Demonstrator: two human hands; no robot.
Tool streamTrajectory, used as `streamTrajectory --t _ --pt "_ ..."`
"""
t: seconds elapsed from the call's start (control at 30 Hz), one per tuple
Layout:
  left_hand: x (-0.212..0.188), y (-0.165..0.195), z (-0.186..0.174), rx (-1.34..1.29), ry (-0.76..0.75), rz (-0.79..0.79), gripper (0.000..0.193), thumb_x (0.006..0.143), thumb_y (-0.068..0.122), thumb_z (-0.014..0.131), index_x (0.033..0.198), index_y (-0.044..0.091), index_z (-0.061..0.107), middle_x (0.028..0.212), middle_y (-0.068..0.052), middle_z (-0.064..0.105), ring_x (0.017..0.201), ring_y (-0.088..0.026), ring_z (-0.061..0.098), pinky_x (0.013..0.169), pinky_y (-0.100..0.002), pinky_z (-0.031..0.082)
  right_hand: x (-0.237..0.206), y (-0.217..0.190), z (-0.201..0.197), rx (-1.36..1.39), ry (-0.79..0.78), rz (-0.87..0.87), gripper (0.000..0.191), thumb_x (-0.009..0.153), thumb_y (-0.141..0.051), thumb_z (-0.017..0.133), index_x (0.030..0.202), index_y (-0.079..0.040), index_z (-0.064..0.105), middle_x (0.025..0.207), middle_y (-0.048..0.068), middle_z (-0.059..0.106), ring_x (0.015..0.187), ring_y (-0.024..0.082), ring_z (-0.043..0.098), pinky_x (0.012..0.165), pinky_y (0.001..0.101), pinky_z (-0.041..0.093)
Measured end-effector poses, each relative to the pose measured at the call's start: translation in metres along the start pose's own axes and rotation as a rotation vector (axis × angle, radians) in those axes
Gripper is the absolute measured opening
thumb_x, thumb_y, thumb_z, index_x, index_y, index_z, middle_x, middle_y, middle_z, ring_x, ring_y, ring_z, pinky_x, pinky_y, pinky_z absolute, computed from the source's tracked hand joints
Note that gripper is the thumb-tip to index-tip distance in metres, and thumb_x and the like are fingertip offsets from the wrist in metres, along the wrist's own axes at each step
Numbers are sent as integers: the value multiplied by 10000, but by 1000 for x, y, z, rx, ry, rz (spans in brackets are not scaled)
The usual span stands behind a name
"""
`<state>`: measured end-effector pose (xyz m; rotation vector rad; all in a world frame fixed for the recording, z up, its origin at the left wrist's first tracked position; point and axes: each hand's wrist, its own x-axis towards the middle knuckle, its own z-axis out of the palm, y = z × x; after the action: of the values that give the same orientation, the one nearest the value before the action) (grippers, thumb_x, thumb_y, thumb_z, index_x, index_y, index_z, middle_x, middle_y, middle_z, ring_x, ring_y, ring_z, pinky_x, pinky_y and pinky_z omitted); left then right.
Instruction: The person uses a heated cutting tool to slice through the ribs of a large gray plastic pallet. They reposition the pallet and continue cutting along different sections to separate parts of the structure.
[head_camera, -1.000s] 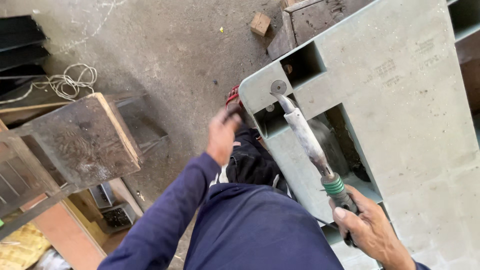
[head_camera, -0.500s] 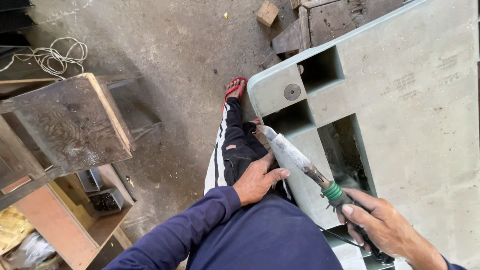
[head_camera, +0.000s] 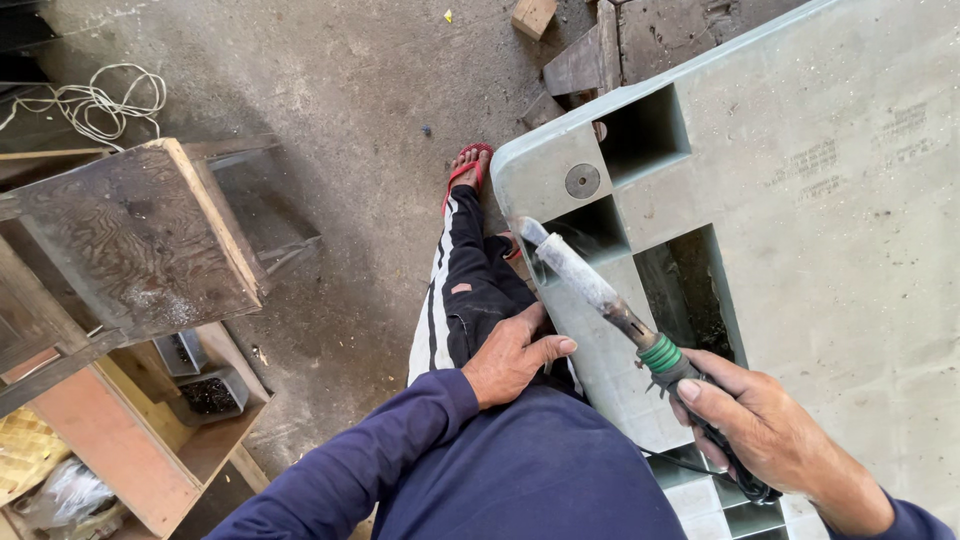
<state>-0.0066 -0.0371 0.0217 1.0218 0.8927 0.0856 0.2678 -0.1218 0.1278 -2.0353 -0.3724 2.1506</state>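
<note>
My right hand (head_camera: 760, 430) grips the dark handle of a long hot-iron tool (head_camera: 600, 290) with a green collar. Its grey, crusted blade tip rests at a rectangular opening in the edge of a large pale grey-green plastic pallet (head_camera: 800, 200) tilted in front of me. My left hand (head_camera: 510, 355) lies flat on my thigh, fingers spread, holding nothing. I wear a navy long-sleeved top, black trousers with a white stripe, and a red sandal (head_camera: 465, 170).
A worn wooden table (head_camera: 140, 240) stands at the left over a wooden box (head_camera: 150, 440) holding small trays. A white cord (head_camera: 95, 100) is coiled on the concrete floor. Wood blocks (head_camera: 580, 60) lie beyond the pallet's corner.
My left hand dropped from the pallet's corner down onto my thigh. The tool's blade swung left and lower, and my view shifted toward the pallet edge.
</note>
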Motion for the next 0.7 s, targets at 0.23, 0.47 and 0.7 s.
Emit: streamTrajectory --t 0.23,0.47,0.7 --pt "1 -6 -1 10 2 57 668 966 434 638 1390 -69 526 1308 -241 675 1258 -319 634 1080 -382 455 -5 -1 2 -300 54 43 514 997 -307 598 1481 -142 644 602 38 476 529 142 480 446 328 433" --pt "2 -10 -6 17 4 56 625 938 422 643 1327 -63 578 1200 -232 723 1146 -309 690 1022 -378 496 -15 -16 14 -339 102 23 501 986 -312 590 1454 -140 637 596 45 478 527 137 458 447 333 424" --pt "4 7 -25 238 -11 60 529 937 377 647 1257 -44 622 1153 -230 736 1109 -346 708 981 -387 508 8 11 45 433 90 -232 478 905 -197 624 1344 -8 620 686 65 608 424 134 517 393 294 427"
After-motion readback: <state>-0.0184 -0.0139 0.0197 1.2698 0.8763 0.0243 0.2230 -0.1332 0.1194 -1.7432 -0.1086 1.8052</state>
